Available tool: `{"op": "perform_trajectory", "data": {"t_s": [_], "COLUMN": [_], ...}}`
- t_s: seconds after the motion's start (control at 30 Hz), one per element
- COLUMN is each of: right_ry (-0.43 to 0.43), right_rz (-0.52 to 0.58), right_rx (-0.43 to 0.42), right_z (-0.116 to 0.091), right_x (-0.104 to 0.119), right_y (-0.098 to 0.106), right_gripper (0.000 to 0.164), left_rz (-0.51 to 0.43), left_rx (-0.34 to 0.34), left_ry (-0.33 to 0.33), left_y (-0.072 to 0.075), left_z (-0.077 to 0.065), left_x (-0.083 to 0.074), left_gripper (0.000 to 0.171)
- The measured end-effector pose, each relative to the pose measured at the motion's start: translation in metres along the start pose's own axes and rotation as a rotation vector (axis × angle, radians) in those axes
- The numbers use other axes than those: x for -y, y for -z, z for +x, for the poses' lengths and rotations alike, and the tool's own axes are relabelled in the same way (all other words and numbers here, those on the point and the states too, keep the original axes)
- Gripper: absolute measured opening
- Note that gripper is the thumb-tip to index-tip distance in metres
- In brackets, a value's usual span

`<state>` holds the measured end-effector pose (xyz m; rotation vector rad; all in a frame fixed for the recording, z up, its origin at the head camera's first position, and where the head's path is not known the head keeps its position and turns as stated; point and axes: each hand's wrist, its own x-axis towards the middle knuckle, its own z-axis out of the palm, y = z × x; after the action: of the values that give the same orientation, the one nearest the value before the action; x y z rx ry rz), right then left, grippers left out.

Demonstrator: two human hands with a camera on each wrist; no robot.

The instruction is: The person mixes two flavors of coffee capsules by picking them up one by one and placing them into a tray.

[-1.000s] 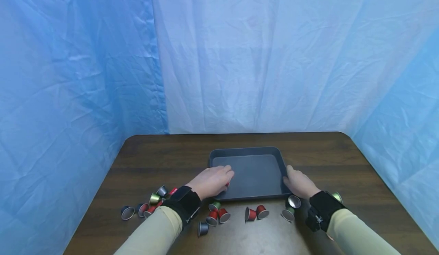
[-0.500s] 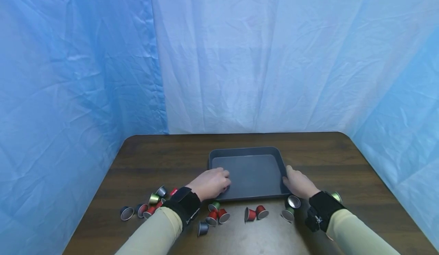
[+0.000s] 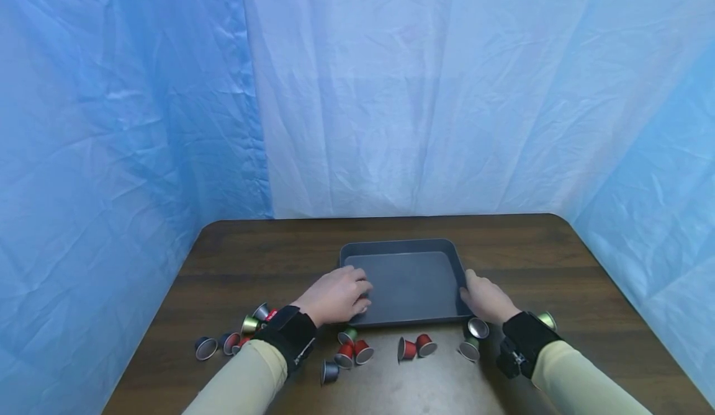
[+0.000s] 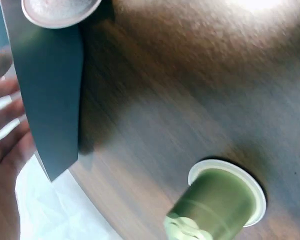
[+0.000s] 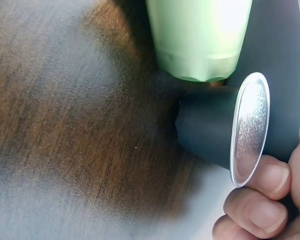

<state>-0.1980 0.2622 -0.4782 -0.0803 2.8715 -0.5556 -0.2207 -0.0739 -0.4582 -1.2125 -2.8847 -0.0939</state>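
Observation:
A dark grey baking tray (image 3: pixel 408 278) lies on the table. My right hand (image 3: pixel 489 297) grips its right rim; in the right wrist view its curled fingers (image 5: pixel 257 212) show beside a dark coffee capsule (image 5: pixel 210 127) with a silver lid. A green coffee capsule (image 5: pixel 200 37) lies close by. My left hand (image 3: pixel 335 296) is over the tray's near left part. Blurred and spread, its fingers (image 4: pixel 5 117) show behind the tray wall (image 4: pixel 50 100) in the left wrist view. A small red patch shows beneath the left fingers in the head view; what it belongs to is mostly hidden.
Several coffee capsules lie at the left, among them a dark one (image 3: pixel 206 348). Nearer the middle are red capsules (image 3: pixel 363 352), a dark capsule (image 3: pixel 329 371) and a red pair (image 3: pixel 416 347). A green capsule (image 3: pixel 548 321) sits beyond the right wrist. Blue sheets hang around the table.
My left hand has drawn back a little to the left, its fingers more spread. A red capsule beside the left wrist has shifted slightly left. The right hand and tray stay nearly still.

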Motion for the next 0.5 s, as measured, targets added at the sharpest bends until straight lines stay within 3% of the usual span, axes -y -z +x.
{"op": "perform_trajectory", "data": {"t_s": [0.13,0.2,0.33,0.5], "right_ry": [-0.009,-0.013,-0.013,-0.021], "right_rz": [-0.008,-0.012,-0.016,-0.023], "right_rx": [-0.007,-0.012,-0.021,-0.029], "right_z": [0.000,0.000,-0.001,-0.003], "right_x": [0.000,0.001,0.001,0.003], "right_y": [-0.002,-0.003,-0.003,-0.003], "right_gripper": [0.036,0.035,0.033,0.032], "left_rz": [-0.010,-0.041,-0.079,-0.136], "left_rx": [-0.108,-0.129,-0.061,0.067], "left_ry": [0.221,0.347,0.532,0.630], "left_y": [0.003,0.003,0.001,-0.005], "left_z": [0.001,0.001,0.002,0.002], "left_x": [0.008,0.011,0.015,0.019], "left_gripper": [0.035,0.039,0.044,0.042]}}
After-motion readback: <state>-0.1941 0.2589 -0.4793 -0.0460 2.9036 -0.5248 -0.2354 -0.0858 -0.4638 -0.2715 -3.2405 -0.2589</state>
